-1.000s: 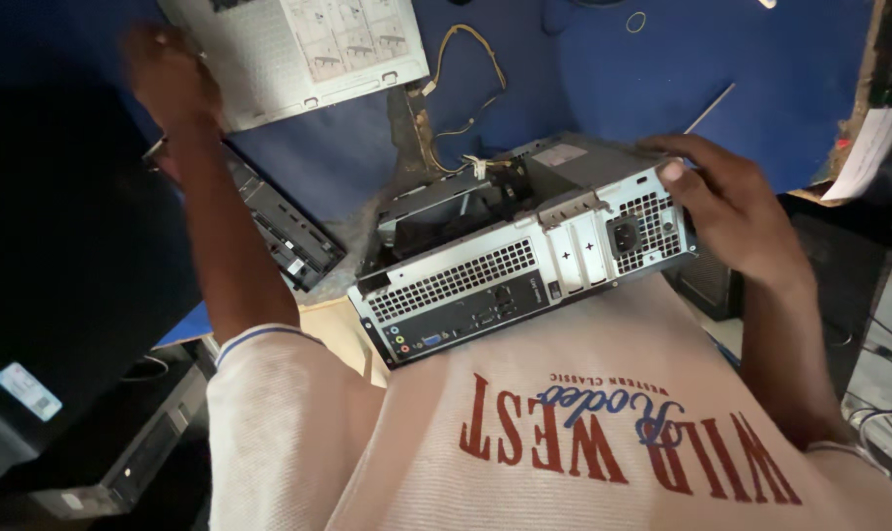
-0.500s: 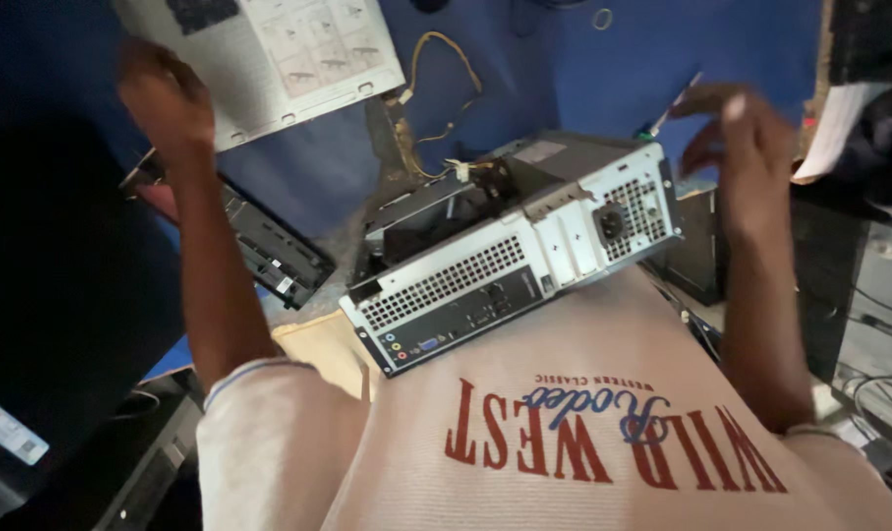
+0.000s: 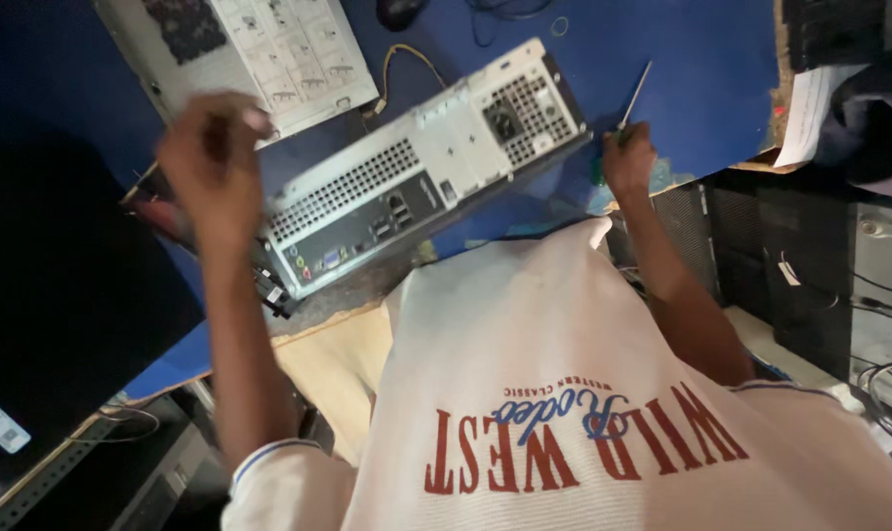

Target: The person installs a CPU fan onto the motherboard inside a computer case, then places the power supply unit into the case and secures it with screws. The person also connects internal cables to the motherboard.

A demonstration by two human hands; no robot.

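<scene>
Gripped in the right hand (image 3: pixel 628 157) is a screwdriver (image 3: pixel 631 103), just right of the desktop case (image 3: pixel 421 167) lying on the blue counter (image 3: pixel 701 69). Left hand (image 3: pixel 210 167) is blurred above the case's left end; its grip cannot be told. Picking up the tool seems under way; the tip must next be aligned to a rear-panel screw. Case contents are hidden.

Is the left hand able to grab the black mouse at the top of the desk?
Probably yes. The left hand is raised above the desk, seemingly empty though blurred. Only the flat panel lies between it and the mouse, nothing tall blocks the way.
</scene>
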